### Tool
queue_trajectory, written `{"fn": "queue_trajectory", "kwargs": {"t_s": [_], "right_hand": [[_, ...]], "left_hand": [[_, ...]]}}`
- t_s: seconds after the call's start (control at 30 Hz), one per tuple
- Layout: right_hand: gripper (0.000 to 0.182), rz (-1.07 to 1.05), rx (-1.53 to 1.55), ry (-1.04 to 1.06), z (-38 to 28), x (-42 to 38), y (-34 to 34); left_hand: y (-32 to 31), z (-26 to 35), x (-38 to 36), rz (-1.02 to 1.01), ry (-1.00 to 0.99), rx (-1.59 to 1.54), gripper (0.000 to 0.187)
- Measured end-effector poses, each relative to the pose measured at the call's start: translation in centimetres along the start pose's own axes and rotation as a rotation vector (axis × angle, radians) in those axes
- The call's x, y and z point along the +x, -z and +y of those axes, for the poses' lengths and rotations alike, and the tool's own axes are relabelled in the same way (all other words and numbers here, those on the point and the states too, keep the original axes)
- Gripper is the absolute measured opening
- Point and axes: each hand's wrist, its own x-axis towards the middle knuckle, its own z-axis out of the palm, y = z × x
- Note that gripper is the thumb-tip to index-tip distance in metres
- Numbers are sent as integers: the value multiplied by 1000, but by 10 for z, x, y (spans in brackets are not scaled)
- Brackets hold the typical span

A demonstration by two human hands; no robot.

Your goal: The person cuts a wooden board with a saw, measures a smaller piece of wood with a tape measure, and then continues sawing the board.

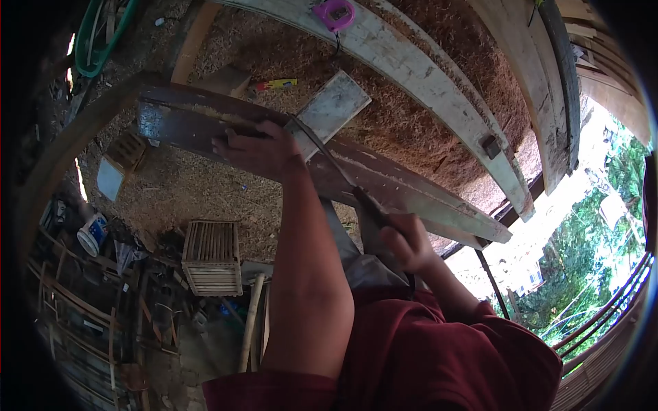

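My left hand [262,147] lies on a long brown wooden plank [181,127], its fingers spread across the face. The plank runs from the upper left down to the right, with a rough, pale strip along it. My right hand [408,243] is closed around the dark handle of a long, narrow-bladed tool [329,156]. The blade slants up and left across the plank, its tip just right of my left hand. A short pale board [336,106] lies crosswise by the plank, partly behind the blade.
A curved pale timber [418,82] arcs beyond the plank, with a pink tape measure [334,14] on it. Shavings cover the ground around a slatted wooden crate [211,257]. A yellow and red packet [274,85] lies near the plank. A green basin [103,41] is at upper left.
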Motion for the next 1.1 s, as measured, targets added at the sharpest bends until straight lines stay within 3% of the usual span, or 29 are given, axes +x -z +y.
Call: {"fn": "queue_trajectory", "kwargs": {"t_s": [0.1,0.2,0.4,0.53,0.73,0.87,0.97,1.1], "right_hand": [[31,137,-62,61,4,46,-22],[28,114,-92,27,10,76,-30],[25,-63,-1,7,-11,0,9],[28,129,-103,108,5,89,-31],[34,-14,-62,21,-13,-1,5],[29,194,-115,128,10,84,-38],[29,143,-117,3,0,68,-32],[26,10,-21,-10,-15,-4,-5]], "left_hand": [[-1,0,0,13,-23,28,61],[-11,-12,2,61,-86,79,70],[-7,-5,0,50,-50,67,62],[-7,-7,0,59,-34,0,64],[-7,-9,-2,19,-18,55,64],[-7,-3,0,34,-49,42,64],[-2,-5,-3,23,-32,10,63],[-6,-5,-1,4,-20,35,62]]}}
